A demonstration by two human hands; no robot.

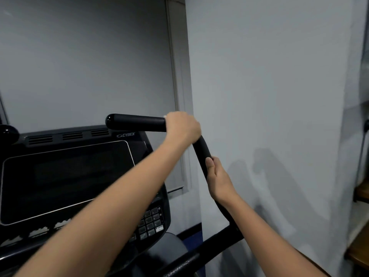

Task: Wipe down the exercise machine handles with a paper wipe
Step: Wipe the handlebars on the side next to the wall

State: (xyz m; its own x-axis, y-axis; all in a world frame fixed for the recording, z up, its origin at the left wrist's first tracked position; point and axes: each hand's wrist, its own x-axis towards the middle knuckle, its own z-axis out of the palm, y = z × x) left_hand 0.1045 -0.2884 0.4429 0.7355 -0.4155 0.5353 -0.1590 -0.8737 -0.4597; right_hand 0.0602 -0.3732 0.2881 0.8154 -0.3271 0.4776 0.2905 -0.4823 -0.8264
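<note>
While we've got both hands on the right handle [137, 123] of the exercise machine [65, 176], we're clearly mid-wipe. Our left hand [182, 126] reaches across and its grip is clenched around the bend where the horizontal end turns down into the sloping bar. A tiny sliver of white pokes out at the edge of that fist, so the paper wipe [165, 116] is probably bunched up inside it, though honestly it's mostly hidden and a bit blurry. Our right hand [218, 178] sits lower on the sloping part, fingers wrapped round the bar with the thumb lying along it, steadying the thing.

So the step in hand looks like wiping the top section, with the wipe sitting right at the corner. The stretch out to the rounded end cap [109, 119] is bare, so we'd guess the next move is sliding the left fist along it with steady pressure, twisting a little to get the underside too. After that, the sloping part under the right hand needs doing, which means shifting that hand off. The other handle's knob [8, 132] peeks in at the far left.
</note>
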